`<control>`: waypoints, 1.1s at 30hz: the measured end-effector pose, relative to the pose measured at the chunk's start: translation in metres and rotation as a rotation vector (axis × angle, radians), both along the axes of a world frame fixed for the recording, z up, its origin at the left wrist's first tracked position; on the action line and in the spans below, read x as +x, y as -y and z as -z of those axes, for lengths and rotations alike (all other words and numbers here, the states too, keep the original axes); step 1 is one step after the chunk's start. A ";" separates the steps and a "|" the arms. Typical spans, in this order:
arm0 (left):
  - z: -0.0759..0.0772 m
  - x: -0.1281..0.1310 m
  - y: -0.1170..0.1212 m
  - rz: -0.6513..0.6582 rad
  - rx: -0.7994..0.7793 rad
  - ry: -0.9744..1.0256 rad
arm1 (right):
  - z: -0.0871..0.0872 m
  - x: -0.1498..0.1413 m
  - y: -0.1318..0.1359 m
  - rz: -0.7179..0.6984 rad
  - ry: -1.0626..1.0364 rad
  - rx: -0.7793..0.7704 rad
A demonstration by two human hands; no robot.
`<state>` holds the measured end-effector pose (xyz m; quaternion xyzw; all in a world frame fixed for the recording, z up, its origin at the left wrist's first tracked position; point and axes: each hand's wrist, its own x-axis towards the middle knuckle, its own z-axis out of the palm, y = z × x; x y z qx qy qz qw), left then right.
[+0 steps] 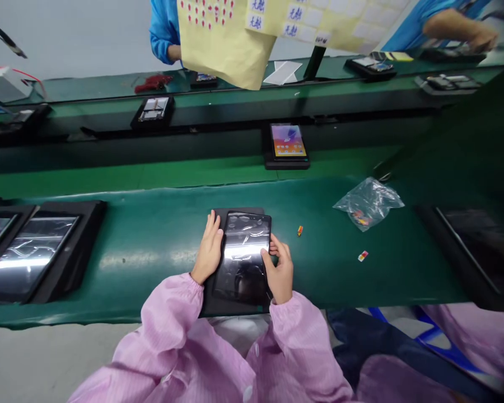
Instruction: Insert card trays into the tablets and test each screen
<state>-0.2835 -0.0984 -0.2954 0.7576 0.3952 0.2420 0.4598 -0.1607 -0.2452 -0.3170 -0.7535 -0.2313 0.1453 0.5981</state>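
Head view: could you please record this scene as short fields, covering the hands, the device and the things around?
Device: dark-screened tablet, on a black pad
Left hand: laid along the tablet's left edge
Right hand: thumb on the front, fingers at the right edge
Right of tablet: two small red-and-yellow pieces, clear plastic bag
Beyond: second tablet with lit screen

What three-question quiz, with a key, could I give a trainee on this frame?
1. True or false: the right hand is at the right edge of the near tablet.
2. Choose one: what shows on the far tablet, straight beyond the hands? (a) bare circuitry (b) a lit screen with icons (c) a blank screen
3. Count: how many small coloured pieces lie outside the clear plastic bag?

Key: 1 true; 2 b; 3 two.
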 end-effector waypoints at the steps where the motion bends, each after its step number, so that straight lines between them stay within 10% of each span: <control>1: -0.001 0.001 -0.001 0.018 0.006 -0.011 | -0.001 0.001 0.000 -0.007 0.024 -0.006; 10: -0.023 0.005 -0.003 0.012 -0.122 0.272 | -0.034 0.004 -0.003 -0.053 0.274 -0.133; 17: -0.108 -0.006 0.000 0.057 -0.144 0.864 | -0.080 -0.001 -0.005 -0.316 0.257 0.159; 21: -0.148 -0.008 0.001 0.118 0.196 0.591 | -0.064 0.069 0.009 -0.191 0.379 -0.170; 25: -0.155 0.007 0.004 0.093 0.373 0.610 | -0.034 0.138 0.020 -0.184 0.334 -0.361; 33: -0.168 0.015 0.003 0.371 0.448 0.614 | -0.028 0.155 0.013 -0.266 0.222 -0.385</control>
